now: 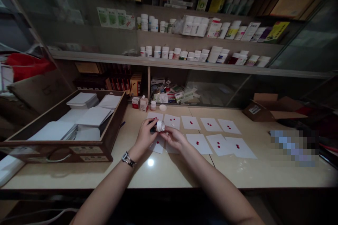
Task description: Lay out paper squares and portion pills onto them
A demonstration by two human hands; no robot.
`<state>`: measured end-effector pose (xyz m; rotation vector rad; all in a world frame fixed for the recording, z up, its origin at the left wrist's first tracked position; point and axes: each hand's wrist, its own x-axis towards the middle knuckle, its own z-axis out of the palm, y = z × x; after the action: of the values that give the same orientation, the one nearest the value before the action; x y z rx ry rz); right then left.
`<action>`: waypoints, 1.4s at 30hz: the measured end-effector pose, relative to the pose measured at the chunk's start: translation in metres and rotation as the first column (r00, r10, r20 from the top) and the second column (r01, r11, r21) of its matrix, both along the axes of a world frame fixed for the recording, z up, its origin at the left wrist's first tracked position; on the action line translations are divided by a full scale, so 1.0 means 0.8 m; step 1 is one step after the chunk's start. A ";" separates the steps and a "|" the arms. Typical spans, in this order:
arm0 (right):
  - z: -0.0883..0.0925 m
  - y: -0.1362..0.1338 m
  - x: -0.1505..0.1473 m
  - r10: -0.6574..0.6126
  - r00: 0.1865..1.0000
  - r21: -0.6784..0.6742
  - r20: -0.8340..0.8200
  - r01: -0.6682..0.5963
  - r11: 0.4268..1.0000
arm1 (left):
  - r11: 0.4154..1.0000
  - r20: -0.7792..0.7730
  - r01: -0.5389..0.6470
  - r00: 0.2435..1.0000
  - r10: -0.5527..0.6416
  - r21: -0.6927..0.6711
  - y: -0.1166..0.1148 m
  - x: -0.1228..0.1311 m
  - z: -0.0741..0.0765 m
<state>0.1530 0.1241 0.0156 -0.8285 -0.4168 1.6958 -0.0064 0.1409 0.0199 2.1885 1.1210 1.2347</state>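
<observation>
My left hand (pixel 145 132) is closed around a pill bottle (pixel 160 126) with a white neck and a dark body. The bottle lies tilted, its mouth turned toward my right hand (pixel 173 137). That hand is cupped palm up below the mouth, fingers extended, with a small white speck at the palm that looks like a tablet. Around and under both hands lie white paper squares in two rows; one paper (pixel 190 123) and the others bear small round red pills (pixel 197 143). My hands partly cover the leftmost papers.
A wooden drawer (pixel 105 153) with stacks of white paper stands at left. Behind my hands are small boxes (pixel 144 104), a small white bottle (pixel 153 105) and a white cap (pixel 163 107). An open carton (pixel 264 111) sits at right. Shelves of medicine bottles (pixel 165 52) line the back.
</observation>
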 end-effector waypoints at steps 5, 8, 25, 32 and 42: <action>0.011 -0.002 0.005 0.004 0.997 -0.150 -0.071 -0.015 0.989 | 0.996 0.126 -0.034 0.991 0.044 -0.083 -0.003 0.003 0.005; 0.017 -0.006 0.014 -0.034 0.996 -0.135 -0.087 0.022 0.991 | 0.992 0.196 -0.033 0.979 0.057 -0.125 -0.005 0.005 0.010; 0.049 0.003 0.019 -0.219 0.924 0.268 0.315 0.134 0.954 | 0.958 0.299 0.057 0.954 0.031 -0.281 0.004 0.005 0.002; 0.055 0.022 0.001 -0.103 0.803 0.289 0.587 -0.089 0.953 | 0.953 0.292 0.053 0.956 0.038 -0.299 0.004 0.004 0.000; 0.041 0.043 0.148 -0.297 0.133 0.302 0.946 -0.020 0.953 | 0.952 0.302 0.055 0.952 0.041 -0.302 0.003 0.001 0.009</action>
<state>0.2714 0.1587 0.0483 -1.7073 -1.3988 0.5822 -0.0059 0.1434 0.0273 1.7026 1.0904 1.2474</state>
